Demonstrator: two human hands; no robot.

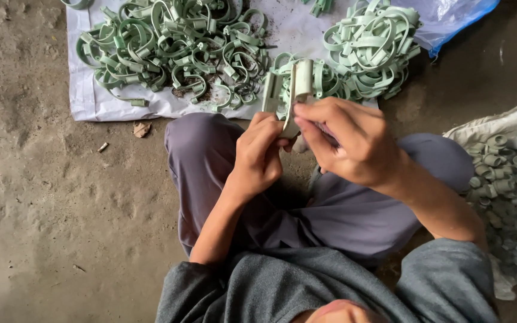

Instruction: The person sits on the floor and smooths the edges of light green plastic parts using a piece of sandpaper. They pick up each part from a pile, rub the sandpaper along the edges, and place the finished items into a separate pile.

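I sit cross-legged on a dirt floor and hold a pale green plastic clamp piece (299, 84) up in front of me. My left hand (259, 157) grips its lower part. My right hand (347, 139) pinches the same piece from the right, fingers closed around it. Beyond my hands lies a loose heap of pale green plastic clamp rings (175, 51) on a white sheet (91, 101). A tidier stack of the same rings (372, 48) sits to the right of the heap.
A white sack (480, 131) at the right holds several small grey-green plastic caps (510, 179). A blue plastic bag (450, 18) lies at the top right. My purple trousers (204, 149) fill the middle. Bare dirt floor (49, 209) spreads to the left.
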